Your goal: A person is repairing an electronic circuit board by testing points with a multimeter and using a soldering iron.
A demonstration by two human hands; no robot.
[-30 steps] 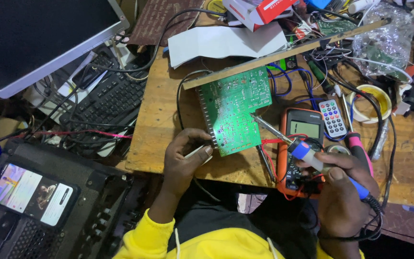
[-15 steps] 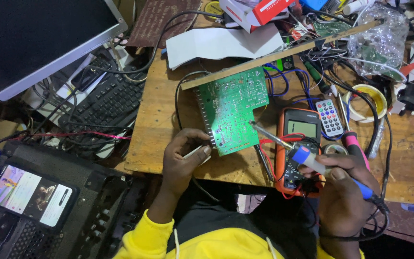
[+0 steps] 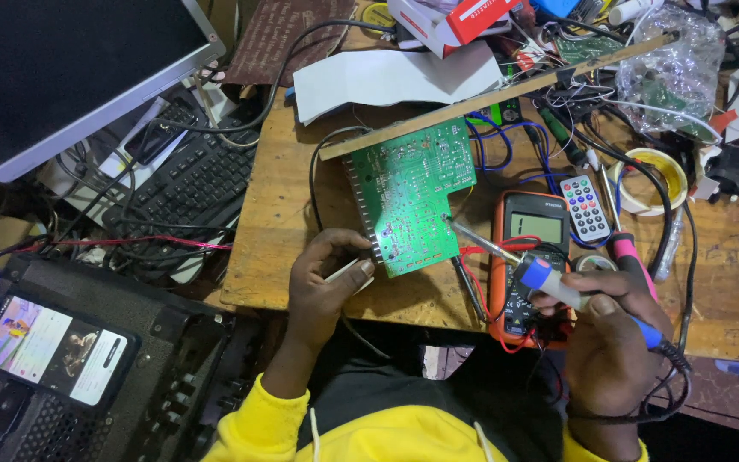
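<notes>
A green circuit board [image 3: 414,193] lies solder side up on a wooden table [image 3: 280,231]. My left hand [image 3: 325,280] rests at the board's near left corner, pinching a thin pale strand of solder wire [image 3: 345,271]. My right hand [image 3: 607,329] grips a soldering iron [image 3: 549,281] with a blue and white handle; its metal tip touches the board's right edge. An orange multimeter [image 3: 530,257] sits right under the iron.
A small white remote [image 3: 586,207], a pink-handled tool [image 3: 635,261] and a roll of tape [image 3: 650,176] lie to the right among tangled wires. A wooden strip [image 3: 489,96] crosses behind the board. Left: a monitor [image 3: 62,68], black keyboard [image 3: 186,184], and a lit phone [image 3: 49,349] on a black case.
The iron's tip has slid slightly toward the board's right edge. My left hand stays put with the solder wire.
</notes>
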